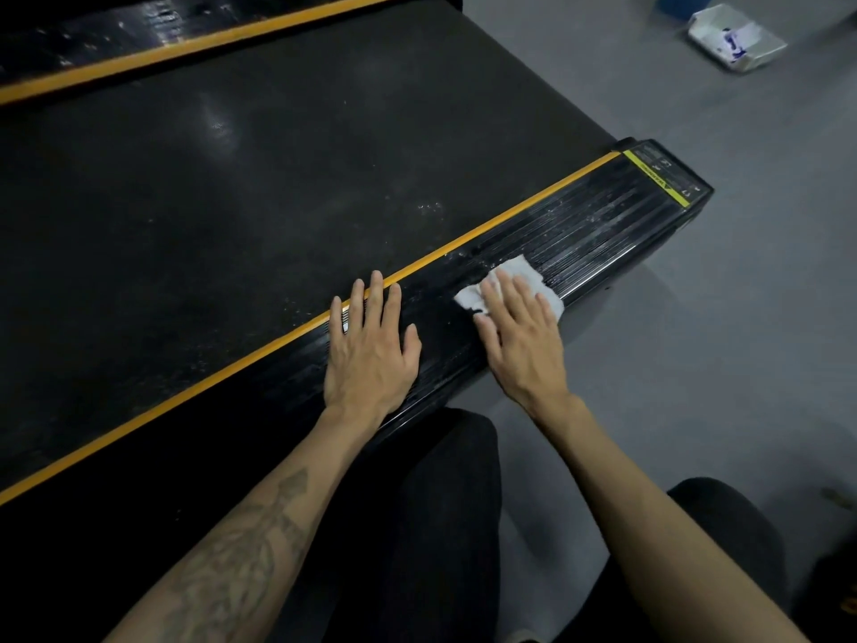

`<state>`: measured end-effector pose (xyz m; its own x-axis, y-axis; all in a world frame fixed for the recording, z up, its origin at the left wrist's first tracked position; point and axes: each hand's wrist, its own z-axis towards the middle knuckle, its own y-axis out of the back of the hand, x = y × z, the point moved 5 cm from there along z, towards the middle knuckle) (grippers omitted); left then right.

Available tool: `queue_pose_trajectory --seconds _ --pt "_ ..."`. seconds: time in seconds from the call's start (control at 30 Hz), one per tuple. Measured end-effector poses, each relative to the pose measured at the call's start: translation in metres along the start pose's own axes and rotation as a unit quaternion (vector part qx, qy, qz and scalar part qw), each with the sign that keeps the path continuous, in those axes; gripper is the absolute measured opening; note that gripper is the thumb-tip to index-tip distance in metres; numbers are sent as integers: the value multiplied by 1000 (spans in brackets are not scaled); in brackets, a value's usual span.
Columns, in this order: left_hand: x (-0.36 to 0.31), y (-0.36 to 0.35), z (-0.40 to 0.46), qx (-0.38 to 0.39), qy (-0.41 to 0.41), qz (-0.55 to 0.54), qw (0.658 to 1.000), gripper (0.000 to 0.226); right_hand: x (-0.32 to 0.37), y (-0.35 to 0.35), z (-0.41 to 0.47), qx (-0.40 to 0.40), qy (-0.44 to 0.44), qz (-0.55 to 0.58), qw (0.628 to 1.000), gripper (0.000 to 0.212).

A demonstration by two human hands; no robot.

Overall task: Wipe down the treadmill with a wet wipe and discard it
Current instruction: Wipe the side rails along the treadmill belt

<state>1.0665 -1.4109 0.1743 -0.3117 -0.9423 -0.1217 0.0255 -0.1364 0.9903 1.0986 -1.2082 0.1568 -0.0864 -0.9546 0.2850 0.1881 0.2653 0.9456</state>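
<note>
1. Treadmill belt, wide matte-black rubber surface (222,187), fills left and centre; dusty, faint specks, looks not yet wiped. Judged open room on that side for long strokes, nothing lying on it.
2. Far black side rail with orange stripe (153,39) along top-left edge, scuffed and glossy.
3. Near black ribbed plastic side rail with orange inner stripe (579,234) runs diagonally from lower left to upper right; ends at yellow-bordered warning label (663,176).
4. Left hand (371,345) laid flat on near rail, fingers straight and spread, fingertips reaching over orange stripe; holds nothing, judged bracing only.
5. Right hand (519,327) just beside it, flat, fingers straight and together, pressing crumpled white wet wipe (514,283) onto rail ribs; wipe edges poking out past fingertips and at both sides.
6. Step in hand: wiping, judged mid-task. White residue visible on ribs beyond wipe toward rail end.
7. Next move, judged: push wipe along ribs toward label end, with even pressure so grooves get cleaned; stop short of outer rail edge where surface drops to grey floor (695,364).
8. White flat wipe packet with blue print (735,37) on floor, far upper right, well apart from hands. No bin clearly seen; blue object at top edge too cropped to tell.
</note>
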Motion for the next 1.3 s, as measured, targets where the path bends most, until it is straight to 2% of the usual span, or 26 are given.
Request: queue_pose_trajectory --seconds 0.07,0.1,0.17,0.23,0.27,0.3,0.37,0.47,0.5,0.57,0.63,0.67,0.7,0.77,0.83,0.87,0.9,0.97,1.07,1.13,1.2,1.27,1.3 --pt "0 0 0 0 2 1 1000 62 16 -3 5 -4 -46 21 999 60" --pt "0 0 0 -1 3 0 1000 62 28 -7 2 2 -39 28 999 61" --pt "0 0 0 -4 4 -5 1000 62 44 -11 -12 15 37 20 999 58" --pt "1 0 0 -3 3 -6 1000 61 38 -10 -23 46 120 7 992 55" --pt "1 0 0 -2 3 -6 1000 61 29 -9 -22 56 135 0 989 55" --pt "1 0 0 -2 2 -5 1000 62 17 -6 -16 56 124 -7 991 55" --pt "0 1 0 -1 1 -4 1000 62 -1 0 3 37 41 -6 998 57" --pt "1 0 0 -6 4 -7 1000 61 17 -1 17 28 -57 9 998 68" --pt "1 0 0 -8 4 -9 1000 61 29 -4 13 38 -49 13 998 71" --pt "1 -1 0 -7 5 -11 1000 60 47 -8 -3 62 32 15 997 68" --pt "1 -1 0 -6 3 -11 1000 60 44 -5 -17 91 127 12 988 62" --pt "1 -1 0 -7 4 -13 1000 60 34 -4 -16 95 147 3 985 59" --pt "1 0 0 -6 5 -15 1000 60 23 -1 -10 91 140 -5 986 59" --pt "1 0 0 -4 6 -17 1000 60 3 3 8 74 58 -11 996 62" --pt "1 0 1 -6 9 -22 1000 61 9 1 18 60 -25 -5 998 68" --pt "2 0 1 -5 12 -28 1000 62 21 -2 16 57 -38 -1 998 71" --pt "2 0 1 -5 16 -33 999 63 35 -6 10 62 -25 0 998 71" --pt "2 -1 1 -4 19 -36 999 63 55 -13 -6 77 54 -2 996 67" --pt "2 -1 1 -11 21 -37 999 62 42 -8 -12 108 138 -1 984 61" --pt "2 0 1 -16 28 -41 999 62 19 -2 0 99 100 -11 990 61" --pt "3 0 1 -18 36 -43 998 62 8 2 14 78 6 -11 997 63" --pt "4 -1 2 -24 47 -41 998 63 22 -1 20 61 -61 -18 996 70" --pt "4 -1 2 -24 53 -38 998 64 36 -4 18 63 -63 -17 996 73"
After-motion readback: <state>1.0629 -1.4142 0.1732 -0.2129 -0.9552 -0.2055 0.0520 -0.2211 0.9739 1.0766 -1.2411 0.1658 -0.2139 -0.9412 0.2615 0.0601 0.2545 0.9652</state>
